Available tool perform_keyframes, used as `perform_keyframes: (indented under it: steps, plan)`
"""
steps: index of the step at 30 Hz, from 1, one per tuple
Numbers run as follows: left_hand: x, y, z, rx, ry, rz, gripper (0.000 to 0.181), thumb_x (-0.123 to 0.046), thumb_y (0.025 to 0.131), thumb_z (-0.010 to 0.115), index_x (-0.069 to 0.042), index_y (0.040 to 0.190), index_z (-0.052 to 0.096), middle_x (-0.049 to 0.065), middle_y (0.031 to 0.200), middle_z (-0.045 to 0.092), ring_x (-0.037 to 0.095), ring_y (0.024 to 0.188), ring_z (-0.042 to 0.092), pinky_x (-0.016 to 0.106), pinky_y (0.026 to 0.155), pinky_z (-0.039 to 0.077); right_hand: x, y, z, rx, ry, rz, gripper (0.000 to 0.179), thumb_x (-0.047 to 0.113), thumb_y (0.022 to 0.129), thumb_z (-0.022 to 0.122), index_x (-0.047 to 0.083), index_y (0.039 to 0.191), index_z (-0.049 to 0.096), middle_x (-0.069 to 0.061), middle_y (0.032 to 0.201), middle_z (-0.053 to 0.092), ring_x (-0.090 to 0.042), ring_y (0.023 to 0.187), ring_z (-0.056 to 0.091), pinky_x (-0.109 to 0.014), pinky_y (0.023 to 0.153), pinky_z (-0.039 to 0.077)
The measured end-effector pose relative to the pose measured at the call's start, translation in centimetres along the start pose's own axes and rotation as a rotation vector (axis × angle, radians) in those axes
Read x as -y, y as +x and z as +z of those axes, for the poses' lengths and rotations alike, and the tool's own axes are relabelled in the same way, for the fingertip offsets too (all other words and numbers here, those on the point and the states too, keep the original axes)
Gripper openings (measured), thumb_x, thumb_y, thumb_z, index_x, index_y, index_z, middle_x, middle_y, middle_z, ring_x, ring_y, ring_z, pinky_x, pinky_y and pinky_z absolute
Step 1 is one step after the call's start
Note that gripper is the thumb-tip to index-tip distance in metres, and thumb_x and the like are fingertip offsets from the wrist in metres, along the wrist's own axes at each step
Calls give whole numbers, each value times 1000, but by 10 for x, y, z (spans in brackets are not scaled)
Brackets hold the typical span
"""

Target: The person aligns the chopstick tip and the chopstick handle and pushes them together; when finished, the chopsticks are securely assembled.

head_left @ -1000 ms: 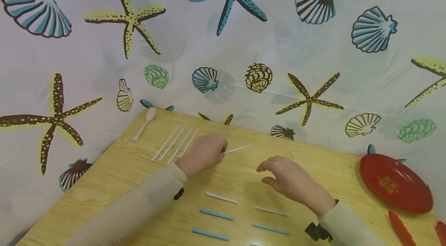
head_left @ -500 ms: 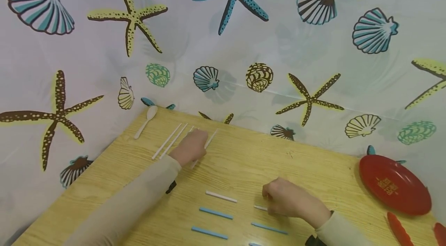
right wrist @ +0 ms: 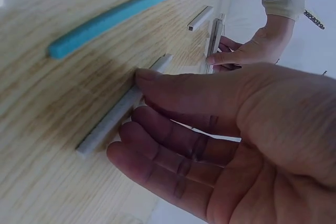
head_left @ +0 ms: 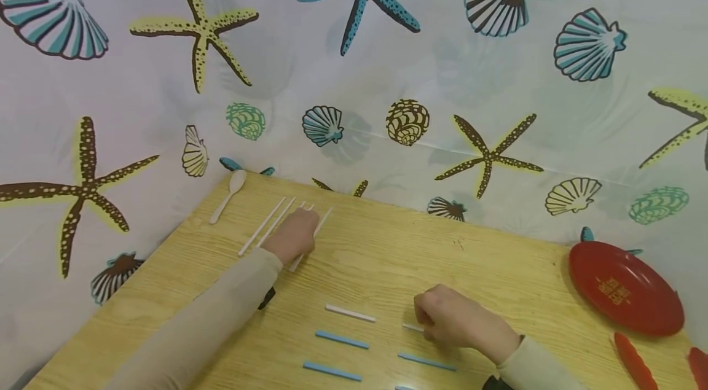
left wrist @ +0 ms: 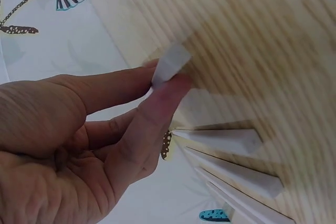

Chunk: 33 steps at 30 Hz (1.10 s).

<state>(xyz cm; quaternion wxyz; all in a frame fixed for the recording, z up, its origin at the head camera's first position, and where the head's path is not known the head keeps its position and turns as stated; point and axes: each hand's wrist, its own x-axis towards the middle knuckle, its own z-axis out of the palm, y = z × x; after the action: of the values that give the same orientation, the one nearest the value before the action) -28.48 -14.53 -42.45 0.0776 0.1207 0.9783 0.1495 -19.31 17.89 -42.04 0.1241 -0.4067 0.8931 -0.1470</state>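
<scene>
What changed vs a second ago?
Left hand moved left, still pinching its long white stick, turned from pointing right to line up beside the row of white sticks. Right hand came down, fingers now at a short white stick. Spoon, red plate, blue sticks unchanged.

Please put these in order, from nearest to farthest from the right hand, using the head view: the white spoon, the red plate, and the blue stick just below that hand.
1. Blue stick: just below the right hand.
2. Red plate: off to the right side.
3. White spoon: upper left, beyond the left hand.
</scene>
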Motion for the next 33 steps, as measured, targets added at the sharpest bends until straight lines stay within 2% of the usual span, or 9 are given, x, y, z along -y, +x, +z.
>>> perform_keyframes:
  steps: [5, 8, 12, 21, 24, 28, 30, 33]
  plan:
    - [3, 1, -3, 14, -31, -34, 21, 7, 82, 73, 4, 96, 58, 15, 90, 57, 27, 80, 53, 33, 65, 50, -1, 1, 1, -11, -4, -6, 19, -6, 77, 74, 9, 80, 62, 7, 71, 54, -4, 62, 46, -20, 57, 44]
    - [6, 3, -2, 20, -46, -36, 22, 3, 82, 76, 4, 95, 59, 15, 88, 57, 26, 77, 56, 32, 63, 51, -1, 1, 1, -16, -8, -4, 19, -5, 78, 75, 9, 79, 62, 7, 71, 55, -4, 62, 46, -21, 56, 44]
    - [8, 5, -1, 21, -45, -32, 21, 3, 83, 76, 4, 93, 58, 13, 84, 56, 24, 69, 59, 31, 59, 52, -1, 1, 2, -21, -11, -9, 19, -5, 78, 75, 10, 78, 62, 8, 70, 54, -3, 62, 46, -21, 56, 44]
    - [7, 3, -1, 29, -53, -39, 25, 2, 83, 76, 7, 100, 59, 20, 92, 60, 24, 67, 62, 32, 63, 54, -2, 1, 4, -9, 31, 2, 18, -8, 78, 72, 9, 79, 65, 4, 73, 61, -3, 63, 49, -22, 57, 46]
    - [5, -1, -3, 2, -13, -17, 24, 1, 83, 74, 7, 101, 60, 21, 99, 60, 27, 79, 60, 36, 73, 52, -2, 1, 4, -7, 33, 0, 18, -8, 78, 72, 8, 79, 65, 2, 73, 62, -3, 63, 49, -22, 58, 46]
    - [-6, -7, -6, -74, 93, 16, 19, -6, 88, 72, 5, 100, 63, 18, 97, 63, 30, 89, 60, 41, 78, 52, -1, 1, 4, -8, 29, -3, 19, -9, 78, 73, 8, 79, 64, 2, 73, 62, -3, 63, 49, -22, 58, 46]
    - [-16, -10, -6, -96, 136, 11, 19, -14, 92, 72, 3, 98, 66, 13, 90, 65, 26, 81, 63, 40, 72, 54, -1, 1, 4, -9, 23, -6, 20, -9, 79, 73, 9, 79, 64, 3, 73, 61, -3, 63, 49, -22, 58, 46]
    - [-36, -17, -5, -73, 153, 10, 22, -24, 92, 73, -3, 88, 64, 5, 74, 60, 16, 63, 56, 34, 58, 52, 0, 2, 3, -15, 14, -9, 21, -9, 79, 74, 9, 78, 64, 5, 72, 59, -3, 62, 47, -22, 57, 45]
